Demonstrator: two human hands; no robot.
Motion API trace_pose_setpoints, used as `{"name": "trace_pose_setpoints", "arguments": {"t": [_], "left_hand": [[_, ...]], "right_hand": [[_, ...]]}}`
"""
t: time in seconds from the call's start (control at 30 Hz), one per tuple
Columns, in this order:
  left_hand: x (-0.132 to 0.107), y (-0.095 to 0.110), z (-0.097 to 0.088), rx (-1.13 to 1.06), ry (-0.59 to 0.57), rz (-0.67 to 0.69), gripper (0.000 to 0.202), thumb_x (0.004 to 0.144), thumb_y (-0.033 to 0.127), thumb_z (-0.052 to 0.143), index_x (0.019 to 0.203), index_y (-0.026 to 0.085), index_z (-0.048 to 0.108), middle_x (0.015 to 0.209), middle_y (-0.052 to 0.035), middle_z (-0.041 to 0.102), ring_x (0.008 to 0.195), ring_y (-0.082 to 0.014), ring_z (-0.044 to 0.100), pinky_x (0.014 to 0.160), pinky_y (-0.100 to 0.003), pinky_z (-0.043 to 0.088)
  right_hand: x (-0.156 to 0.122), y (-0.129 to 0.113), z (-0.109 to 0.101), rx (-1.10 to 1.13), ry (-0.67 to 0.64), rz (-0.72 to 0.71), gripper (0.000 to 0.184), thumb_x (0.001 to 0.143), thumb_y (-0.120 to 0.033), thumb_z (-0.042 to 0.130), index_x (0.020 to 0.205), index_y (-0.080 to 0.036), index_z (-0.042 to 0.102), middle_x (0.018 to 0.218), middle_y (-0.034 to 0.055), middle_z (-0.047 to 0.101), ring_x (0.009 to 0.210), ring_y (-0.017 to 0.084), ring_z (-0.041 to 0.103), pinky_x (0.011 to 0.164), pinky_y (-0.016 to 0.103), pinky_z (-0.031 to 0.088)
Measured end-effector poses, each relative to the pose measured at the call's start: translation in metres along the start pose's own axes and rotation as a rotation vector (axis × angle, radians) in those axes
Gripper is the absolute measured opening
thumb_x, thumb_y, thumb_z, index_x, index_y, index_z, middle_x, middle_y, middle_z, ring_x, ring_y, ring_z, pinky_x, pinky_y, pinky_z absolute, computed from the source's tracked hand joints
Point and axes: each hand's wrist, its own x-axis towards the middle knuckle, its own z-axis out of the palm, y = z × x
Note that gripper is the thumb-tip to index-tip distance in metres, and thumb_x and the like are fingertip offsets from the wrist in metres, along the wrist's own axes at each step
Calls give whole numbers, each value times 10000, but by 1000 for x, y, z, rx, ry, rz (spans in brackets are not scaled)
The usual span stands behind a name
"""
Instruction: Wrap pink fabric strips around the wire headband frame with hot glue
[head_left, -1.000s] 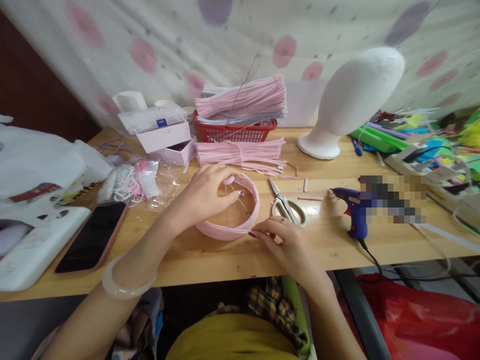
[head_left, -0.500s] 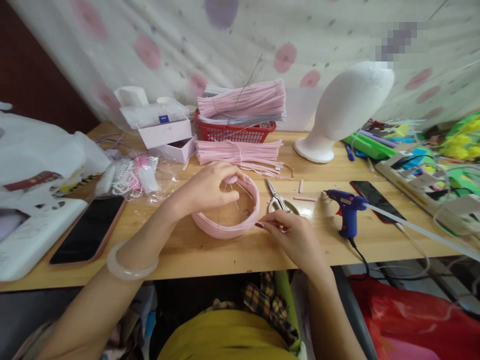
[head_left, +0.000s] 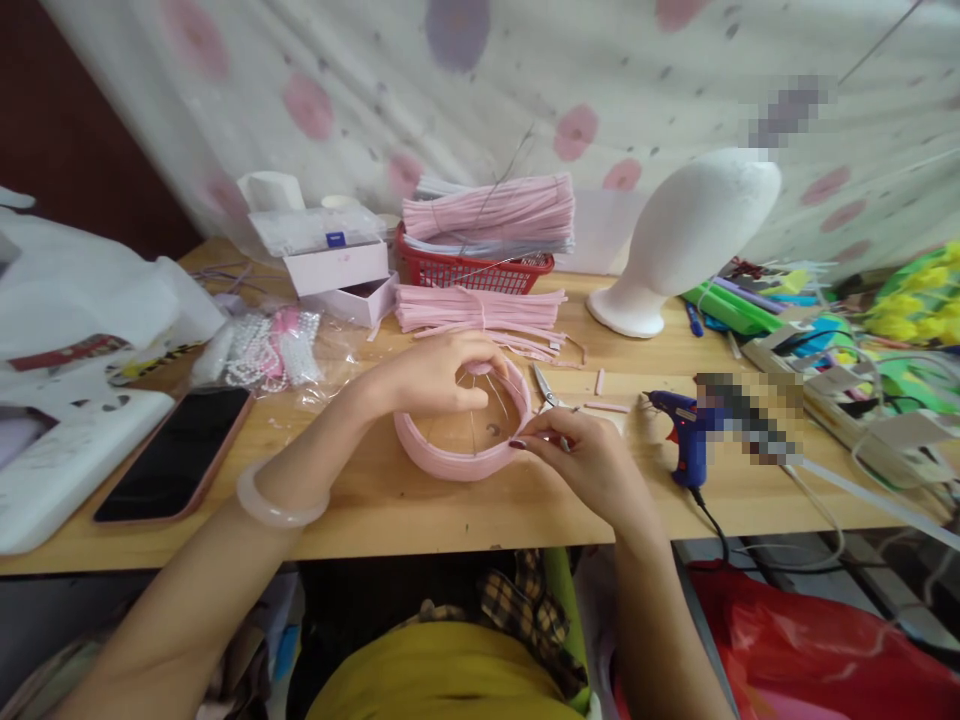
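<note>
A pink wrapped ring (head_left: 450,462) lies on the wooden table (head_left: 465,510) right in front of me. My left hand (head_left: 431,375) is curled over its far rim, fingers closed on the pink band and thin wires inside it. My right hand (head_left: 585,462) pinches the ring's near right edge between thumb and fingers. Scissors (head_left: 546,390) lie just behind my right hand, partly hidden by it. A blue glue gun (head_left: 686,435) stands to the right.
A red basket (head_left: 472,268) of pink strips, more pink strips (head_left: 480,305), pink boxes (head_left: 337,270) and a white foam head (head_left: 686,235) line the back. A phone (head_left: 180,455), a bead bag (head_left: 262,350) and white bags lie left. Coloured craft clutter fills the right.
My right hand has moved up from the table by the ring's front onto its right edge, covering more of the scissors. The view has shifted slightly; my left hand stays on the ring.
</note>
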Motion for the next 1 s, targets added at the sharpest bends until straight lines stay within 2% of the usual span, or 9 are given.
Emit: {"name": "trace_pose_setpoints", "arguments": {"t": [0.13, 0.27, 0.4, 0.57, 0.7, 0.77, 0.8, 0.9, 1.0], "left_hand": [[10, 1, -1, -58, -60, 89, 439, 645, 63, 482, 967, 242, 720, 1129, -30, 728, 1067, -215, 645, 867, -345, 527], [17, 0, 0, 18, -31, 104, 433, 637, 44, 494, 918, 260, 743, 1069, -4, 756, 1082, -231, 636, 934, -389, 497], [17, -7, 1, 94, 6, 91, 441, 716, 82, 557, 1053, 308, 732, 1171, 5, 737, 1197, -256, 584, 1070, -469, 413], [-4, -13, -10, -43, 371, -32, 309, 859, 228, 593, 1156, 198, 673, 1257, -83, 699, 1215, -232, 594, 1078, -435, 431], [-47, 0, -14, -85, 684, -185, 201, 875, 221, 602, 1062, 190, 666, 1172, -77, 713, 1140, -221, 630, 1039, -423, 469], [-73, 10, -6, -71, 766, -185, 212, 893, 250, 617, 1101, 218, 641, 1168, -65, 696, 1133, -225, 624, 1056, -440, 455], [-84, 14, 0, -50, 776, -139, 277, 883, 268, 650, 1155, 236, 611, 1201, -68, 669, 1162, -235, 608, 1060, -445, 454], [-107, 23, 20, 140, 637, -65, 629, 771, 350, 813, 1318, 287, 510, 1334, -91, 585, 1284, -289, 518, 1115, -500, 397], [-112, 30, 32, 257, 540, -17, 750, 786, 323, 803, 1417, 303, 401, 1433, -125, 521, 1345, -316, 459, 1128, -548, 352]], "right_hand": [[1, 4, 1, 66, 46, -35, 144, 859, -332, 728, 772, -222, 697, 865, 31, 656, 782, 176, 617, 664, 280, 468], [5, 7, 4, 172, 50, -57, 184, 860, -353, 710, 738, -219, 677, 1072, 75, 654, 1006, 223, 641, 721, 291, 515], [9, 12, 8, 243, 35, -38, 200, 854, -369, 696, 734, -215, 649, 951, 69, 705, 919, 213, 658, 728, 304, 512], [9, 17, 9, 407, 62, 92, 323, 822, -484, 723, 719, -203, 603, 707, 17, 629, 566, 136, 544, 524, 264, 426], [12, 15, -2, 527, 78, 122, 350, 768, -510, 770, 710, -196, 626, 698, 26, 633, 553, 134, 529, 499, 260, 398], [13, 14, -9, 583, 103, 133, 370, 715, -513, 809, 684, -190, 632, 714, 32, 643, 563, 132, 530, 505, 255, 396], [13, 13, -12, 610, 116, 147, 382, 689, -513, 826, 667, -187, 629, 717, 31, 642, 555, 125, 518, 502, 252, 389], [10, 11, -18, 700, 128, 183, 404, 652, -512, 850, 626, -185, 615, 700, 21, 622, 548, 117, 488, 502, 249, 380], [4, 7, -21, 798, 100, 163, 391, 647, -497, 866, 618, -188, 628, 723, 32, 627, 628, 148, 535, 543, 261, 411]]}}
